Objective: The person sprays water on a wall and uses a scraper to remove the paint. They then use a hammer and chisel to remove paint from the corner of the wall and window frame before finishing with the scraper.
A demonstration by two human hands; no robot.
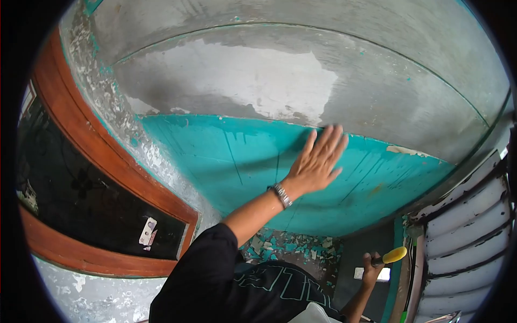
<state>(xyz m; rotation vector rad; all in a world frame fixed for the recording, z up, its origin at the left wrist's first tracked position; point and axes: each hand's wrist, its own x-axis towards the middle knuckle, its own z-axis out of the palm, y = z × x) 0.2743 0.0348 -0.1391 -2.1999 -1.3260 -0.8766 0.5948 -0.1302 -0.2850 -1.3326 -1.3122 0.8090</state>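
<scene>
The wall (242, 161) carries a band of turquoise paint (377, 183) across its lower part. The paint surface is smooth, with thin straight scratch lines running through it and a few small chips along its upper edge. Above that edge the wall is bare grey plaster (231, 75), rough and streaked, with a paler patch at its centre.

The left hand (316, 160) lies flat against the wall at the upper edge of the turquoise band, fingers extended and slightly spread, grasping nothing. A metal link watch (281, 195) sits on its wrist, and a black sleeve (210, 269) covers the upper arm.

The right hand (371, 269) is low, near the bottom edge of the wall, clenched around a tool with a rounded yellow handle (395, 255). The working end of the tool is hidden.

Below the turquoise band, loose flakes of paint (285, 248) lie scattered on a grey surface.

At the left edge of the wall stands a brown wooden frame (107, 156) with a curved profile, enclosing a dark panel (75, 188). The strip of wall beside the frame is pitted and flaking. At the right, white horizontal slats (468, 226) are stacked in rows.
</scene>
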